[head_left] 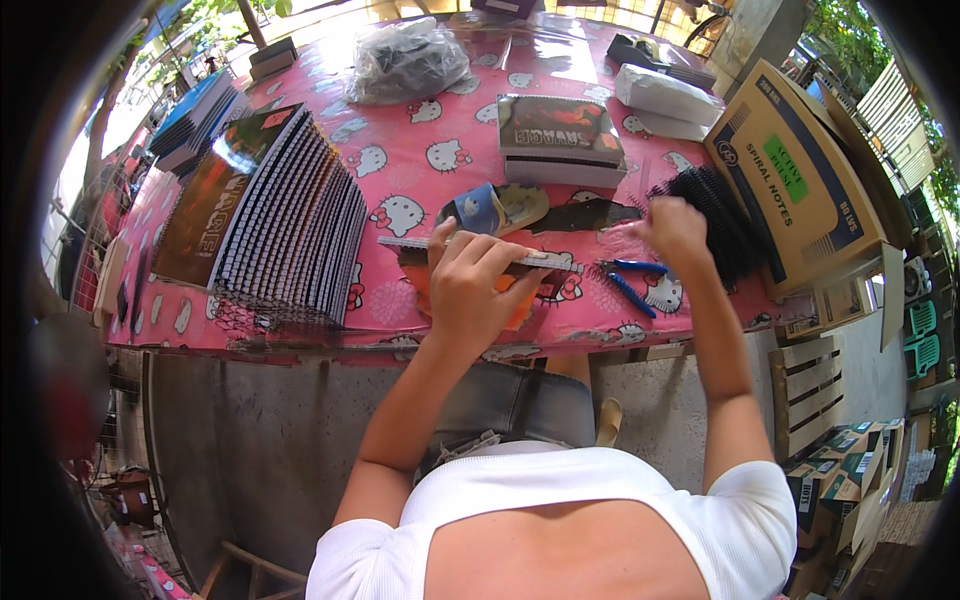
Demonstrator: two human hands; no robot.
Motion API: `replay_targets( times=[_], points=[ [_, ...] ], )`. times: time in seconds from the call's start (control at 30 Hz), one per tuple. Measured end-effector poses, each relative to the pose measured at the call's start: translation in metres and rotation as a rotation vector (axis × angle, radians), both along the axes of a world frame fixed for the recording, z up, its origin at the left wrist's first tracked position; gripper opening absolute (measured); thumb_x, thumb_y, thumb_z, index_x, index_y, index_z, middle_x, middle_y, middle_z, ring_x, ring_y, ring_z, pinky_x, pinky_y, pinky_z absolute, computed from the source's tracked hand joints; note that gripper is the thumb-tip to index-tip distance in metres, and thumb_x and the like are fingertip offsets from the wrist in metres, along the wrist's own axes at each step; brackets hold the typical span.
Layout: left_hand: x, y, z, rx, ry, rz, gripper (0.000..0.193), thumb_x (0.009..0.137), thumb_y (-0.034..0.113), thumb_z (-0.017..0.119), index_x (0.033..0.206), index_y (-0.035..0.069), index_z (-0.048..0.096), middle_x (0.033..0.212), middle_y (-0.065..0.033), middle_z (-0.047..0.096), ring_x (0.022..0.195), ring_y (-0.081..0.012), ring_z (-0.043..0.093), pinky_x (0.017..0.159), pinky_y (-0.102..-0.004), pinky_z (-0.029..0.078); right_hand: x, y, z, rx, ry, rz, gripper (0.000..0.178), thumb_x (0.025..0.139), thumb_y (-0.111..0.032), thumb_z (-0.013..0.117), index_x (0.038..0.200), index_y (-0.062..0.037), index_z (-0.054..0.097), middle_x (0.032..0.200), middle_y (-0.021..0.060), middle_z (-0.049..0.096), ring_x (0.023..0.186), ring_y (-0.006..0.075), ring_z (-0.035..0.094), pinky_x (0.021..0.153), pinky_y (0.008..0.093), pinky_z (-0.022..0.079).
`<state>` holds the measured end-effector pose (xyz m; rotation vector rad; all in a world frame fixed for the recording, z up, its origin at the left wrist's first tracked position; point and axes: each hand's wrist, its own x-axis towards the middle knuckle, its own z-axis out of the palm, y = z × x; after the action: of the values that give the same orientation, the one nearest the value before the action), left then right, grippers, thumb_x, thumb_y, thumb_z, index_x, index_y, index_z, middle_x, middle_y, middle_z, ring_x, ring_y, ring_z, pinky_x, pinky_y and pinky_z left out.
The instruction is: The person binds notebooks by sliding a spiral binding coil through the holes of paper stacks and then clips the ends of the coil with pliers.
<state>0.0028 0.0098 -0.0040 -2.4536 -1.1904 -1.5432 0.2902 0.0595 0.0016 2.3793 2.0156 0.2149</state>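
Observation:
My left hand (pixel 468 285) is closed over a thin notebook (pixel 545 263) that stands on its edge near the table's front, with orange showing below my fingers. My right hand (pixel 672 232) is slightly blurred, its fingers curled beside a heap of black spiral binding coils (pixel 715 225). Whatever is between those fingers is too small to make out. Blue-handled pliers (pixel 632 282) lie between my two hands. Just beyond the notebook are a blue printed object (pixel 475 208) and a rounded, tan piece (pixel 522 203), next to a dark flat strip (pixel 585 215).
A tall stack of spiral notebooks (pixel 285 215) stands at left, with blue-covered books (pixel 195 115) behind. Farther back are a shorter notebook stack (pixel 562 135), a plastic bag (pixel 410 62) and a white packet (pixel 665 98). A cardboard box (pixel 800 180) bounds the right side of the pink table (pixel 400 160).

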Motion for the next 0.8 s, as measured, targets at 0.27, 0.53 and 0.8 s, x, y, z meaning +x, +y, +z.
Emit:
replay_targets(
  times=[0.27,0.53,0.8],
  points=[
    [0.013,0.003,0.009,-0.030,-0.097,0.032,0.032,0.062,0.029,0.084,0.081,0.010,0.067,0.077,-0.0009,0.066,0.082,-0.0216,0.061,0.095,-0.0394,0.037,-0.089,0.084,-0.059,-0.013,0.210,0.896,0.057,0.065,-0.029,0.077,0.114,-0.0065,0.059,0.113,0.0135,0.061,0.104,0.0324,0.059,0.079,0.0457,0.050],
    [-0.001,0.006,0.003,0.009,-0.059,0.006,0.030,0.059,0.028,0.085,0.075,0.012,0.066,0.074,-0.0008,0.064,0.078,-0.0212,0.059,0.087,-0.0381,0.038,-0.066,0.047,-0.018,0.316,1.073,0.722,0.037,0.079,-0.016,0.065,0.113,-0.0041,0.058,0.082,0.0168,0.068,0.084,0.0353,0.067,0.075,0.0430,0.052],
    [0.005,0.006,0.004,-0.032,-0.124,0.000,0.024,0.058,0.023,0.083,0.067,0.012,0.065,0.067,-0.0008,0.064,0.074,-0.0209,0.059,0.087,-0.0377,0.040,-0.001,0.020,-0.021,0.153,0.678,0.865,0.030,0.073,-0.010,0.071,0.102,-0.0026,0.065,0.093,0.0036,0.070,0.081,0.0126,0.062,0.080,0.0315,0.052]
  ],
)
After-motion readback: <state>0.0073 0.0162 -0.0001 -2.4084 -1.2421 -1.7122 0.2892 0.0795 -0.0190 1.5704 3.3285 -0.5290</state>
